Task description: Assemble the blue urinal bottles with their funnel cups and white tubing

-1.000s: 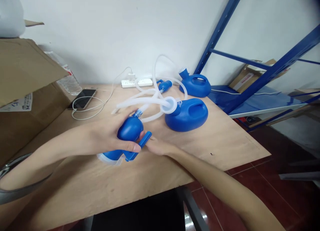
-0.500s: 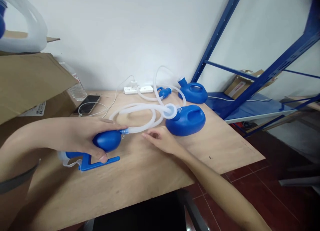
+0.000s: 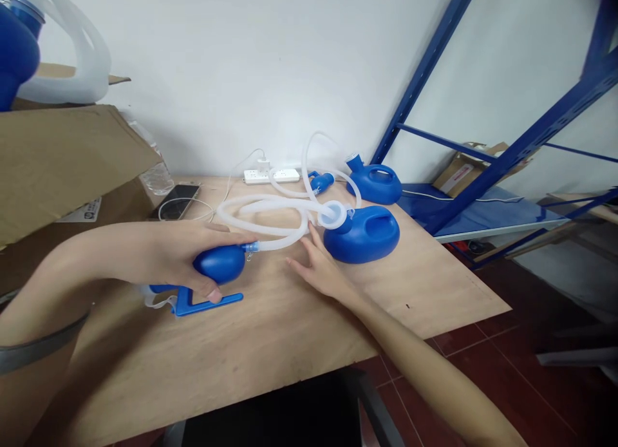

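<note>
My left hand [image 3: 168, 257] is wrapped over a blue bulb-shaped urinal head [image 3: 221, 264], which lies near the left side of the wooden table. Its flat L-shaped handle [image 3: 212, 304] sticks out below my thumb. From the narrow tip, a clear hose [image 3: 277, 244] loops back to the white cap [image 3: 332, 215] of a blue urinal bottle [image 3: 362, 236] lying on its side. My right hand [image 3: 321, 266] is open beside that bottle. Its fingers are spread, with the fingertips at the hose; whether they touch it I cannot tell.
Behind stand another blue bottle [image 3: 374, 183], a second urinal head [image 3: 322, 181] with hose, and a white power strip [image 3: 284, 176]. A phone [image 3: 178, 201] and a cardboard box [image 3: 72, 170] are at the left. A blue metal rack [image 3: 473, 205] adjoins the table's right side.
My right hand has uncurled and its fingers now reach forward to the hose. My left hand keeps its hold on the urinal head. The whole view has shifted slightly.
</note>
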{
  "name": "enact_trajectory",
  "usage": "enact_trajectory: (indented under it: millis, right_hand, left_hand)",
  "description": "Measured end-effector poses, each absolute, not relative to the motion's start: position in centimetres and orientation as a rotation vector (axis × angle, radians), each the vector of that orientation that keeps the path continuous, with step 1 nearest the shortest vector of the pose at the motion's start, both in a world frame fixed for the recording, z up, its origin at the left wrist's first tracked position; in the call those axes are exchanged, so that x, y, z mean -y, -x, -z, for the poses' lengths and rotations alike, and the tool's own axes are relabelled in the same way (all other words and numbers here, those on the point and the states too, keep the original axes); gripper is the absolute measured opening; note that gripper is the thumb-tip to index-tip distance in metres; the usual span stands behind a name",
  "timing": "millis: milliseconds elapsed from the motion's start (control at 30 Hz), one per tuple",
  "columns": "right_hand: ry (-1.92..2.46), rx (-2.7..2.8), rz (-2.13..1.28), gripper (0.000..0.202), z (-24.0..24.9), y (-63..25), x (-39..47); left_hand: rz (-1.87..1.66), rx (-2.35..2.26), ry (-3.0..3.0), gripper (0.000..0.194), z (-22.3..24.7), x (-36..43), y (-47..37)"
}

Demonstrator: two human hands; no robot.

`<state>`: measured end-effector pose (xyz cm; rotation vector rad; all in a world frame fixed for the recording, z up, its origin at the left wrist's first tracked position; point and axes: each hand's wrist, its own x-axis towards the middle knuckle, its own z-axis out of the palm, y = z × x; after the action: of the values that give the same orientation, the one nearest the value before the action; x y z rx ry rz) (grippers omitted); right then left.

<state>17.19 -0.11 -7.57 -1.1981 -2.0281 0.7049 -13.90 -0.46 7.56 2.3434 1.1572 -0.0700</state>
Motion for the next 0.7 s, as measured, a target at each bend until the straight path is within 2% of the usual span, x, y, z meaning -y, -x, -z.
enact_trajectory:
  millis: [67,200,267,367,500,700]
  right_hand:
    - [1.128,1.961,-0.811,0.055,7.6,-17.1,-0.1]
    - [0.934,1.546,-1.141,0.03,7.8,-16.5,-0.4]
    - [0.89,1.22,-1.323,0.035,8.0,-16.2,-0.6]
    - [0.923,0.929,-1.394,0.046,8.4,-15.9,-0.9]
    - [0.979,0.847,-1.399,0.056,8.8,-15.9,-1.4]
    - [1.042,0.84,-1.558,0.052,8.0,-16.5,-1.9]
  left_hand:
    - [0.067,-1.158,-2.358,0.081,-7.1,0.1,13.5]
    - [0.107,-1.125,-2.352,0.076,-6.5,-0.6,12.1]
    - [0.133,-1.124,-2.327,0.076,-6.1,-0.8,11.5]
    - [0.167,-1.117,-2.303,0.077,-5.4,-1.0,10.9]
    - [0.178,-1.077,-2.286,0.079,-4.7,-1.2,10.7]
    - [0.184,-1.137,-2.293,0.081,-4.6,-1.3,11.0]
